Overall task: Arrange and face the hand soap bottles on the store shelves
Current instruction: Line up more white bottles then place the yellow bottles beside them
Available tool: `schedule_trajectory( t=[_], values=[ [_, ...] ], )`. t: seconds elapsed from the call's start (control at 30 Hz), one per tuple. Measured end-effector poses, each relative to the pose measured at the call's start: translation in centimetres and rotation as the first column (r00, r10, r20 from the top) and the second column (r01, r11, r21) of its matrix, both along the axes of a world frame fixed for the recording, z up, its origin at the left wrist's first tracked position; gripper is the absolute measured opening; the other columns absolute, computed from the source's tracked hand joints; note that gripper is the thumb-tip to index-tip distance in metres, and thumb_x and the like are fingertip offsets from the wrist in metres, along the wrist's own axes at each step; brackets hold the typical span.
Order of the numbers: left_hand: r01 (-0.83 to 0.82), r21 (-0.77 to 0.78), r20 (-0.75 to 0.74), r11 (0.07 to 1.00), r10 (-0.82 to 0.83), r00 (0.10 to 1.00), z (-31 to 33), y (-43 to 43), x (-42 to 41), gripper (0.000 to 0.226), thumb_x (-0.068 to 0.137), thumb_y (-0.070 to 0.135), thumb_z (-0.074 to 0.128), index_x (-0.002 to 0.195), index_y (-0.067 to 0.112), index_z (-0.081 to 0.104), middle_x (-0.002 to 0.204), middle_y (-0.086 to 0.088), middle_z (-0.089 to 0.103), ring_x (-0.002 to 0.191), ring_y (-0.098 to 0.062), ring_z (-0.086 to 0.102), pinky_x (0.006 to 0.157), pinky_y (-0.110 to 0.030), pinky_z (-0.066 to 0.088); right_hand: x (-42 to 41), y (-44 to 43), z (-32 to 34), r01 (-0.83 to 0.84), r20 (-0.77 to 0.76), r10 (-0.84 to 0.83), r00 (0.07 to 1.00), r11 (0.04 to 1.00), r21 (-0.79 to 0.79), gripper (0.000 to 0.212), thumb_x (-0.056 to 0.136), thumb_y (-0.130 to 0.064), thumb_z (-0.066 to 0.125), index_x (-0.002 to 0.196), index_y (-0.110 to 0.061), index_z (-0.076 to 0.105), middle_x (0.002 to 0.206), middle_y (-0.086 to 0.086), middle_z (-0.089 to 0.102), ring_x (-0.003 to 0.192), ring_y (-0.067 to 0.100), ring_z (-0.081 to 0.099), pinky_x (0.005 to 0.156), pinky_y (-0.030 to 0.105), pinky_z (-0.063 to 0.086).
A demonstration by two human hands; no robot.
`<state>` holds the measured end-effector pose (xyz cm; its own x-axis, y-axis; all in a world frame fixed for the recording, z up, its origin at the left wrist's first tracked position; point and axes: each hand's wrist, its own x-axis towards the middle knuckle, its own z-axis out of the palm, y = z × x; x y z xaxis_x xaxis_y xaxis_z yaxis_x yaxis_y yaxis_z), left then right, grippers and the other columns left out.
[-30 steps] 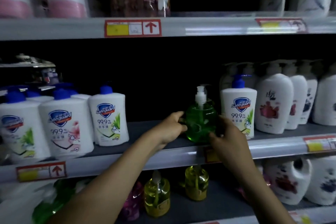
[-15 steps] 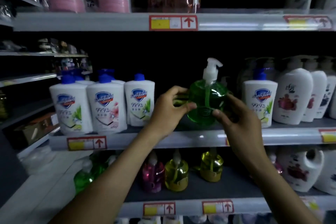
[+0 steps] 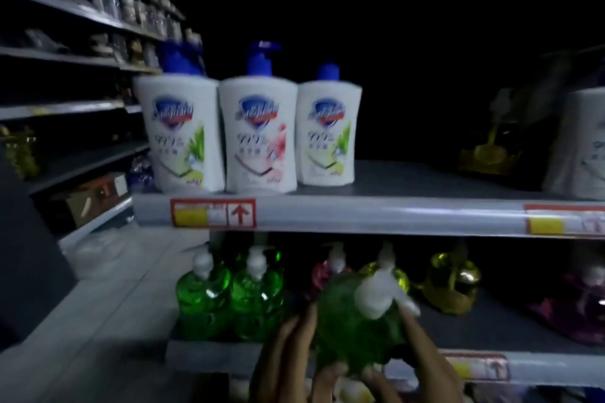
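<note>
Clasped low in the frame's centre, the round translucent green plastic pump bottle (image 3: 353, 334) is held by both hands, left hand (image 3: 288, 350) and right hand (image 3: 422, 360) closed around its sides. Being likely liquid-heavy and slick, it is best gripped at the belly, not the white pump head (image 3: 376, 296).

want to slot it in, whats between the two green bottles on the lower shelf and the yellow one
In the head view: a pink bottle at the back, and in front the held green bottle.

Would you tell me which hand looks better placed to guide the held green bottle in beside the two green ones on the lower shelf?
Probably the left hand: it grips the round green pump bottle on the side facing the two shelved green bottles.
</note>
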<state>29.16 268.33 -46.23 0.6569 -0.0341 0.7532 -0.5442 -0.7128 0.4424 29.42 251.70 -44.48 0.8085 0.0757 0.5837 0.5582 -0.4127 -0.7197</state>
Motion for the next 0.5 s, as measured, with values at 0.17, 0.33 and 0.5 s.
schedule_trajectory(
  t=[0.17, 0.33, 0.5],
  values=[
    [-0.215, -0.160, -0.301, 0.963, 0.160, 0.940, -2.8, 0.5, 1.8, 0.060, 0.077, 0.056, 0.047, 0.133, 0.035, 0.039, 0.126, -0.002, 0.063, 0.107, -0.018, 0.065, 0.086, -0.020, 0.042, 4.3, 1.6, -4.0, -0.029, -0.113, 0.014, 0.994, 0.991, -0.128, 0.077, 0.073, -0.060, 0.062, 0.142, -0.056, 0.028, 0.130, -0.035, 0.048, 0.117, -0.009, 0.051, 0.090, 0.015, 0.047],
    [-0.231, -0.038, -0.390, 0.972, 0.198, 0.899, -3.3, 0.2, 3.2, 0.062, 0.092, 0.045, 0.050, 0.148, 0.030, 0.027, 0.146, 0.005, 0.044, 0.129, -0.012, 0.048, 0.096, -0.013, 0.034, 6.6, 2.0, -6.8, -0.030, -0.159, 0.017, 0.987, 0.996, -0.085, 0.076, 0.074, -0.062, 0.057, 0.141, -0.061, 0.020, 0.134, -0.015, 0.055, 0.114, 0.011, 0.061, 0.088, 0.027, 0.053],
    [-0.239, -0.119, -0.437, 0.964, 0.165, 0.884, -3.9, -0.4, 4.1, 0.064, 0.095, 0.031, 0.051, 0.150, 0.025, 0.021, 0.152, 0.000, 0.034, 0.137, -0.015, 0.035, 0.098, -0.011, 0.023, 7.6, 3.2, -6.9, -0.044, -0.124, 0.032, 0.992, 0.995, -0.092, 0.072, 0.082, -0.039, 0.062, 0.143, -0.050, 0.026, 0.134, -0.028, 0.049, 0.119, 0.007, 0.057, 0.094, 0.036, 0.053]
  ],
)
